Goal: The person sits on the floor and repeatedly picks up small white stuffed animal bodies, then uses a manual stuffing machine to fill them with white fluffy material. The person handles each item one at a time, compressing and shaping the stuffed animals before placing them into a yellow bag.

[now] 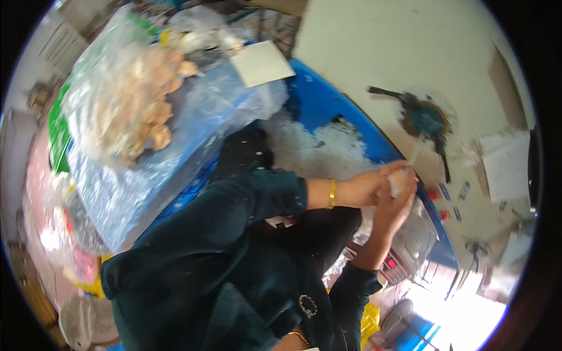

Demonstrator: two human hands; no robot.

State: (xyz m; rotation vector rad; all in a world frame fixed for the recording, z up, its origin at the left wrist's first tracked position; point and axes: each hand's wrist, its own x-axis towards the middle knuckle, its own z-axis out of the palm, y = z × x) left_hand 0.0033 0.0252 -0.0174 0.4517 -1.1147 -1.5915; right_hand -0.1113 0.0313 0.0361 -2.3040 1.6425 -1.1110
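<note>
A small whitish, soft-looking piece (400, 182) is held between both hands, near the edge of the table. My left hand (370, 188), with a gold bracelet at the wrist, closes on it from the left. My right hand (398, 205) wraps round it from below and from the right. A thin pale stick (417, 150) rises from the fingers toward the table; I cannot make out which hand grips it. White fluffy stuffing (316, 146) fills part of a blue bin (328, 96) just left of the hands.
On the pale table (374, 41) sits a round dark piece with black handles (424, 120); paper (508, 169) lies farther right. Plastic bags of peach-coloured pieces (146, 105) heap at left, near a square card (262, 63). A scale with red digits (393, 264) stands beside my right forearm.
</note>
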